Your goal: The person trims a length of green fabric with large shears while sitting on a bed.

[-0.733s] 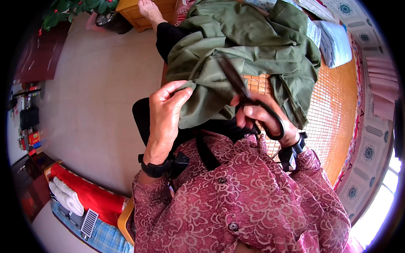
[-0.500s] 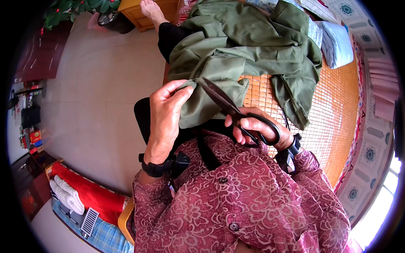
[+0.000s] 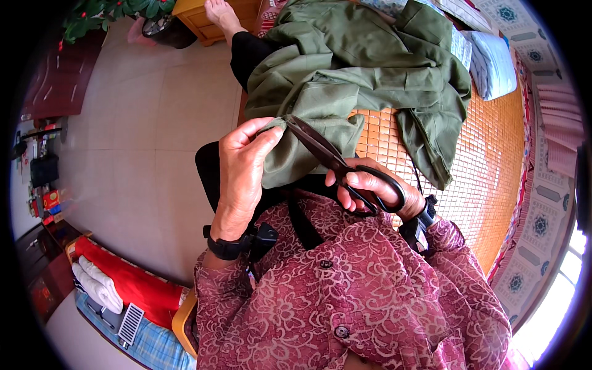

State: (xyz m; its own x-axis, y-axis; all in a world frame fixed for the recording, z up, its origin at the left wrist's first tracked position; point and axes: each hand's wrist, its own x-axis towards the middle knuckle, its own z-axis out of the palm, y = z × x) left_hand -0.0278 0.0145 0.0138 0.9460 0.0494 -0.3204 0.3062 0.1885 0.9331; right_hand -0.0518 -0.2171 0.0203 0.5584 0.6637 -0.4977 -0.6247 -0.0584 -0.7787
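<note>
Left hand (image 3: 240, 160) pinches green cloth (image 3: 376, 86) near the mat's (image 3: 475, 166) left edge; right hand (image 3: 383, 188) grips scissors (image 3: 319, 147), tips beside pinch. Best: cloth taut, skin clear.

Room to pass left of the left hand (image 3: 242, 161), over the floor (image 3: 132, 166); on its right, scissors (image 3: 333, 161) bar the way, green cloth (image 3: 370, 83) heaped ahead!

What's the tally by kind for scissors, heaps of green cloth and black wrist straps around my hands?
Scissors: 1 pair, in the right hand
Green cloth: 1 heap, its edge pinched in the left hand
Black wrist straps: 2, one on each wrist
Total: 4
</note>
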